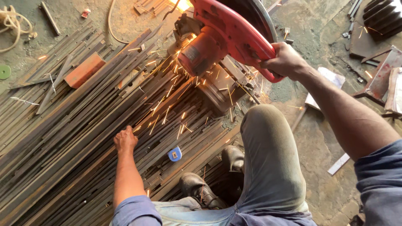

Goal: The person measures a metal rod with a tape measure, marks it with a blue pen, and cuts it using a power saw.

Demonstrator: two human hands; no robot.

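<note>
Seen from above, a person crouches over a floor spread of long metal strips [83, 138], with a red chop saw [226, 37] as the landmark at the top centre. Nearest the camera are the person's bent knee [268, 155] and two dark boots [201, 190], standing on the strips below the saw. Just left of the boots lies a small blue tape measure [175, 154]. Further left, the left hand [125, 139] presses down on the strips, fingers curled in against the metal; whether it grips one strip cannot be told. Orange sparks [167, 104] spray from the saw down toward this hand. To the saw's right, the right hand [284, 60] is clenched around the saw's red handle. The saw's motor and blade guard sit over the strips' upper ends. Left of the saw, a rust-red block [83, 70] lies on the strips. Far left of the saw, a coiled rope [12, 25] rests on the floor. Right of the saw lie metal scraps [383, 75].
</note>
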